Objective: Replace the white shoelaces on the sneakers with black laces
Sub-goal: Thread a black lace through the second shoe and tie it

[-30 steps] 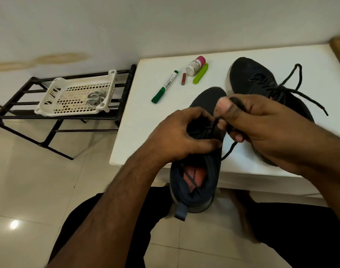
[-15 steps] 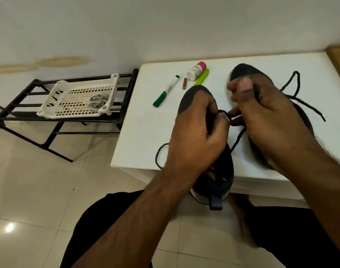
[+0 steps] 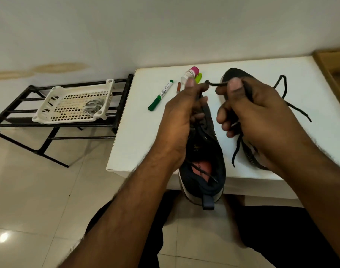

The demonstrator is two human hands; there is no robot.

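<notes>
A dark sneaker (image 3: 204, 161) is seen just below the left hand (image 3: 179, 120), its heel overhanging the white table (image 3: 138, 132). A black lace (image 3: 216, 84) is pinched between the left hand and the right hand (image 3: 248, 113) and spans the gap. Behind the right hand lies a second sneaker (image 3: 231, 73), already laced black. Beyond the left hand a green marker (image 3: 161, 95) is seen.

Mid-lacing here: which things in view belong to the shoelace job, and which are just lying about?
Part of the job:
- near sneaker, at the table edge
- black lace, pinched between left hand and right hand
- far sneaker, already black-laced

Lying about:
- green marker
- pink-capped bottle
- lime-green item
- small brown stick
- white basket on black rack
</notes>
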